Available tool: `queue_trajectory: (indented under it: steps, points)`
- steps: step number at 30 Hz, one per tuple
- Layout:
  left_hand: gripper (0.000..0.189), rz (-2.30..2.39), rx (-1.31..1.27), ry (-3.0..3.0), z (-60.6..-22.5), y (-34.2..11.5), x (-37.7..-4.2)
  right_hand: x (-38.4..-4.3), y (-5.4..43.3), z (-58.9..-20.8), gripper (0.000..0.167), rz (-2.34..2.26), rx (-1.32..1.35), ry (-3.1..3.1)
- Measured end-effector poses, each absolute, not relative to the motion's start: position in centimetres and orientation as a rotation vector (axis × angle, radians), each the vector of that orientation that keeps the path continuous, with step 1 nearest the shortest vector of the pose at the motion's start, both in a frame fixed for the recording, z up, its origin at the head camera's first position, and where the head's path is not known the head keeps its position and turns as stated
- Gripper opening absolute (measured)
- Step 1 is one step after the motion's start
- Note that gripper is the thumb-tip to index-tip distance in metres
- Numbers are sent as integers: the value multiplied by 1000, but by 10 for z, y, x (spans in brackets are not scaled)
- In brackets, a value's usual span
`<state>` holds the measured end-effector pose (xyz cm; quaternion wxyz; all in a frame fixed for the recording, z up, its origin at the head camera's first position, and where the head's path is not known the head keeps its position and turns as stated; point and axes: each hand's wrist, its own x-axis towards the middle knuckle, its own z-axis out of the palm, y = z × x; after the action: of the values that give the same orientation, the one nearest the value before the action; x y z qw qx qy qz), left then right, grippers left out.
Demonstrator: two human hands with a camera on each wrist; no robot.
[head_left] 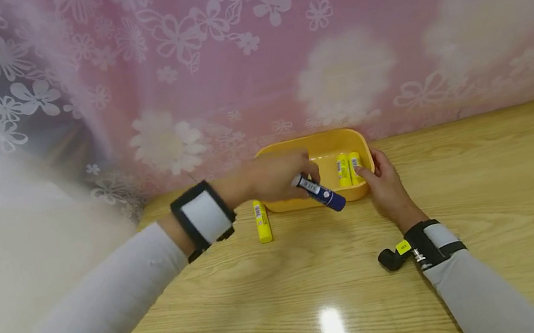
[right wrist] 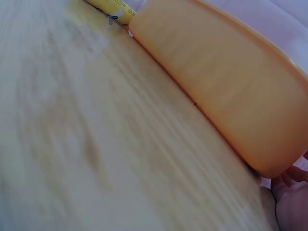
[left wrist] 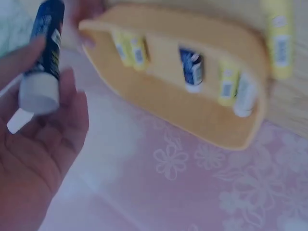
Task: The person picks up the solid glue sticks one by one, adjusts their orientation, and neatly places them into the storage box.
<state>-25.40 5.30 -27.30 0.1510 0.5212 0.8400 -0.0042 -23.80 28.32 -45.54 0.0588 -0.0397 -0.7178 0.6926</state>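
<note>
Five tubes (left wrist: 195, 67), apparently, in the yellow bin (head_left: 325, 164)

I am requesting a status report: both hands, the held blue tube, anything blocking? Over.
Left hand holding blue tube in the air. Right hand gripping tub. One yellow tube outside, beside tub; no obstruction seen.

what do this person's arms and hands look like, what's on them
The left sleeve and right sleeve are plain pale grey. The left hand and right hand wear no gloves. The left strap and right strap are black, each with a whitish rectangular patch. A small black device with a yellow label juts from the right wrist.
</note>
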Motion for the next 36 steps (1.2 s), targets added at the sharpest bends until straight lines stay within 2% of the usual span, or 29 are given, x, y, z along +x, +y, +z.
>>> queue_trajectory:
  steps: [6,13,20,27,36]
  points:
    - [23,73,1366,2378,-262,102,-310,-237,282,-455,63,2066,-148,-2191]
    - [22,-9,1077,2316,-285,122,-343,-232,269,-454,64,2104,-130,-2164]
    - [39,130,846,2290,-313,135,-348,-232,262,-450,64,2089,-109,-2196]
    - [18,146,558,2408,-339,143,-345,-233,259,-447,64,2083,-121,-2193]
    - [26,315,377,2416,-358,139,-344,-228,259,-448,65,2068,-101,-2220]
